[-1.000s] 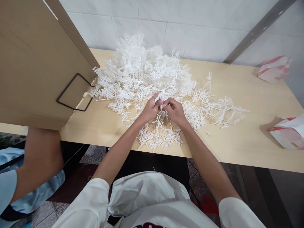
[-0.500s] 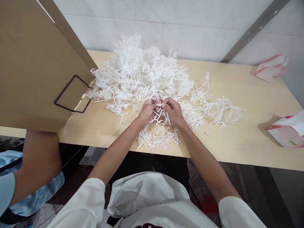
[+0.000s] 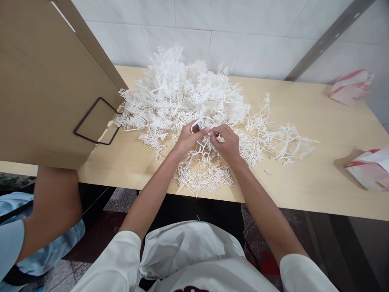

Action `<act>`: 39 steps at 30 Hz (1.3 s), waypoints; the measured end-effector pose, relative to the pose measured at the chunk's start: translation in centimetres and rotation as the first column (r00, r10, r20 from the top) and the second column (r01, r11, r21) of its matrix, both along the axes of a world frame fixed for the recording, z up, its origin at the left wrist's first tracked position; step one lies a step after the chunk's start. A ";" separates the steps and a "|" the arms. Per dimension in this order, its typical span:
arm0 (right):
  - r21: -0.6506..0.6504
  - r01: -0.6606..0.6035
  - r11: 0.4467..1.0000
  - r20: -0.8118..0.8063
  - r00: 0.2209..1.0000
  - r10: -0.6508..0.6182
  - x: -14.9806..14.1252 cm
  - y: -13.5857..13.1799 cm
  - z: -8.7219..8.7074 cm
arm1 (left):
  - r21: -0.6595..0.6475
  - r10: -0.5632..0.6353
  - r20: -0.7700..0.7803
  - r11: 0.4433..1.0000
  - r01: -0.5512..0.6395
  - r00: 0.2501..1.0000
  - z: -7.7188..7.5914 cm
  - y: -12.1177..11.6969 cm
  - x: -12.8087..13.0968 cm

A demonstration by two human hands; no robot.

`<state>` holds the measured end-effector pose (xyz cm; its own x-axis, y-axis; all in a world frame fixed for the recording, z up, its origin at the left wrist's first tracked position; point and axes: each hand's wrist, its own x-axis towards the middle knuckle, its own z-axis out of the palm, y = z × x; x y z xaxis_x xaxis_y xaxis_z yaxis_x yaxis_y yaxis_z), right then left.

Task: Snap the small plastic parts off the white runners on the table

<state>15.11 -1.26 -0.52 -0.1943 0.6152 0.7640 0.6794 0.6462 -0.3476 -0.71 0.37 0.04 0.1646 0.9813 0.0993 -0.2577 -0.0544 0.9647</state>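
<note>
A big heap of white branched plastic sprues (image 3: 185, 97) lies on the light wooden table (image 3: 304, 178). My left hand (image 3: 187, 140) and my right hand (image 3: 227, 142) meet just in front of the heap, both pinched on one white sprue piece (image 3: 203, 151) that hangs between them. A smaller pile of short broken-off white sticks (image 3: 202, 176) lies under my hands near the table's front edge. Emptied bare sprues (image 3: 282, 140) are scattered to the right.
A cardboard panel (image 3: 45, 81) with a black rectangular outline stands at the left, with another person's arm (image 3: 51, 211) below it. Two pink-and-white paper bags (image 3: 369, 168) (image 3: 349, 87) lie at the right. A white tiled wall runs behind the table.
My hands stay together on the sprue piece, shifting slightly as the fingers work on it. The rest has not moved.
</note>
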 end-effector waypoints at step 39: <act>-0.366 -0.197 0.910 -0.557 0.829 -0.044 -1.6 -1.0 0.4 | 0.180 0.133 -0.082 0.977 -0.117 0.988 0.5 -1.0 0.6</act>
<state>13.53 -2.25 -0.16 0.1168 0.8838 0.4531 0.2541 0.4144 -0.8739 -0.08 -0.65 0.55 0.0584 0.9638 0.2601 -0.1479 -0.2493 0.9571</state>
